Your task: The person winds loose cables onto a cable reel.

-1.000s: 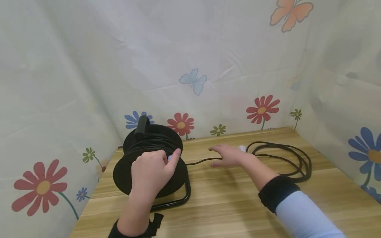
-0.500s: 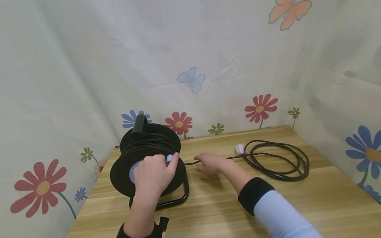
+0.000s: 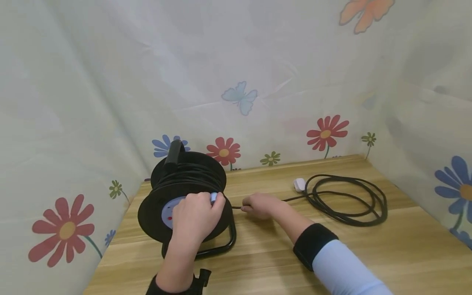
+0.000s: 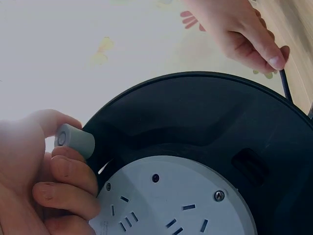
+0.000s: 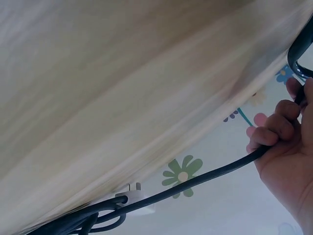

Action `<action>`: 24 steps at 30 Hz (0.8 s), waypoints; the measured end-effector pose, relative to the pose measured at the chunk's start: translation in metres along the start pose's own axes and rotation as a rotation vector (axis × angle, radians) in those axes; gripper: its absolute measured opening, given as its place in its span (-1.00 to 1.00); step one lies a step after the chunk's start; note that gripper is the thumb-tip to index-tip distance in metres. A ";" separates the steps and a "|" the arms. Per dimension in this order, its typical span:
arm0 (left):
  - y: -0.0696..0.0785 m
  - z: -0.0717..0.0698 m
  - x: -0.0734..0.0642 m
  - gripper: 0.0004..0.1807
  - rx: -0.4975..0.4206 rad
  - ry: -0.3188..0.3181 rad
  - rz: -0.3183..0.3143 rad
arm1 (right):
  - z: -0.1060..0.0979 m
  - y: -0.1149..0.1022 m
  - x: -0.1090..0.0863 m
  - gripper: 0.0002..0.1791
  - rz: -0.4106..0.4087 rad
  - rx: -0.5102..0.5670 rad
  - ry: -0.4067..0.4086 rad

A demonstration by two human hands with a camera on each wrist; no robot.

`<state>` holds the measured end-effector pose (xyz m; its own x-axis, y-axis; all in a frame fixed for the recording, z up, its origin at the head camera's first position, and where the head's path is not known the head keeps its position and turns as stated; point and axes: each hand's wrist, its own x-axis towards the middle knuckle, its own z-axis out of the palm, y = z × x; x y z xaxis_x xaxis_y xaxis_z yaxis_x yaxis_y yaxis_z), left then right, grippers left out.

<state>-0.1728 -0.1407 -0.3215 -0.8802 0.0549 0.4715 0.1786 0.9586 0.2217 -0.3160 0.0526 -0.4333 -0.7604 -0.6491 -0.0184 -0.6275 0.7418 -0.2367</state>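
A table (image 3: pixel 265 266) with a pale wood-grain top runs back to a whitish sheet (image 3: pixel 177 61), slightly creased, that stands behind it and along both sides. Printed on the back of the sheet are a pale blue butterfly (image 3: pixel 241 97) near the middle and, higher to the right, an orange butterfly (image 3: pixel 368 15) cut by the top of the head view. Lower down come a large red flower (image 3: pixel 67 230) at left, a small green flower (image 3: pixel 271 158) just above the table's back edge, and a blue flower (image 3: pixel 466 191) with a yellow centre at far right.

On the tabletop (image 3: pixel 258 264) I see the reel (image 3: pixel 184 183) left, the loose coil (image 3: pixel 363 223) right — plug (image 3: pixel 299 184) by its left edge — and the curtain (image 3: pixel 177 82) behind.
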 end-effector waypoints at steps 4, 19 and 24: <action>0.001 -0.001 -0.001 -0.43 0.009 0.010 -0.002 | -0.003 0.003 -0.004 -0.69 -0.019 -0.013 0.026; 0.003 -0.001 -0.009 -0.47 -0.016 0.054 -0.021 | -0.042 0.050 -0.045 -0.55 0.015 0.120 0.158; 0.003 0.000 -0.011 -0.47 -0.017 0.065 -0.009 | -0.061 0.075 -0.065 -0.48 0.046 0.138 0.208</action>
<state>-0.1627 -0.1386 -0.3255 -0.8513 0.0273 0.5240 0.1789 0.9539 0.2408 -0.3234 0.1606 -0.3901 -0.8147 -0.5559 0.1649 -0.5735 0.7306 -0.3705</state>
